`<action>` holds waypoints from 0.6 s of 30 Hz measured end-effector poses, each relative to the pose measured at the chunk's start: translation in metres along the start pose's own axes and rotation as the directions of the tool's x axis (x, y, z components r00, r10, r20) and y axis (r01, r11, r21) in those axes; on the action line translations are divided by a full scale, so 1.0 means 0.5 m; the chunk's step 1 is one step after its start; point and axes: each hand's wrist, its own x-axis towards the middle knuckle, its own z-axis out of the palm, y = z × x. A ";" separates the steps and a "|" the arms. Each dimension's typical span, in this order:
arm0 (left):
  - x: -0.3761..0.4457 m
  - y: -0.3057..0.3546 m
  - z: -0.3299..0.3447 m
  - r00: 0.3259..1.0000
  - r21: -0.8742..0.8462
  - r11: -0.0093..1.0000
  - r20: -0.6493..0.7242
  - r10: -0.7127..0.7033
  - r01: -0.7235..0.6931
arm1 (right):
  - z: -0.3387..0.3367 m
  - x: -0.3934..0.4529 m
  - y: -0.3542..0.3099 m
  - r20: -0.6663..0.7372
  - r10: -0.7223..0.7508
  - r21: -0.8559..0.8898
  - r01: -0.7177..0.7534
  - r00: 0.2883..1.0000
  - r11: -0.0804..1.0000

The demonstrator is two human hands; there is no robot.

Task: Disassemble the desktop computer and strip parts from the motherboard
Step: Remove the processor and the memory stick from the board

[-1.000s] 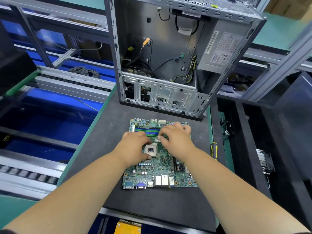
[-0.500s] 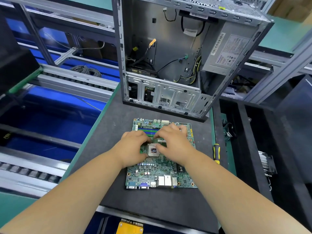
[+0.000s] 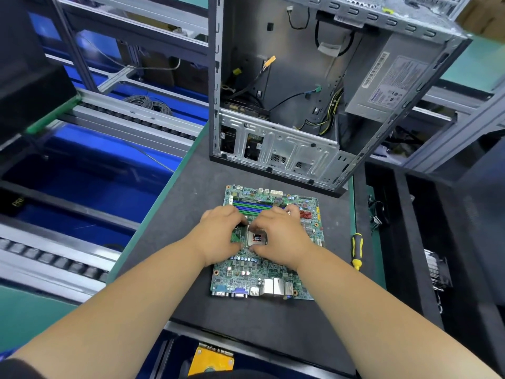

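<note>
The motherboard [image 3: 269,247] lies flat on the bench [image 3: 185,212], bare mat along its near edge. Both hands rest mid-board: left hand [image 3: 220,236] and right hand [image 3: 281,239] fingers curled around the processor [image 3: 257,237].

An electronics teardown line in a factory: left of the left hand [image 3: 218,236] run roller conveyors [image 3: 131,124] over blue bins [image 3: 90,184] in aluminium framing; beyond both hands stands a gutted computer case [image 3: 314,86] on a dark bench mat [image 3: 175,228], and a screwdriver [image 3: 357,250] lies just right of the right hand [image 3: 281,239]
</note>
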 end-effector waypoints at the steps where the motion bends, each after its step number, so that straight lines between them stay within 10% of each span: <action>1: 0.000 0.000 0.001 1.000 -0.001 1.000 -0.001 -0.004 0.004 | -0.001 0.002 0.000 0.000 0.009 0.022 -0.009 1.000 1.000; 13: 0.000 0.007 -0.007 0.992 -0.285 0.954 -0.052 -0.116 0.097 | -0.035 0.004 -0.001 -0.020 0.111 0.345 -0.098 0.994 0.934; 18: 0.017 0.054 -0.035 0.969 -0.524 0.842 -0.110 -0.220 0.132 | -0.079 0.000 0.009 -0.042 0.325 0.815 -0.155 0.945 0.558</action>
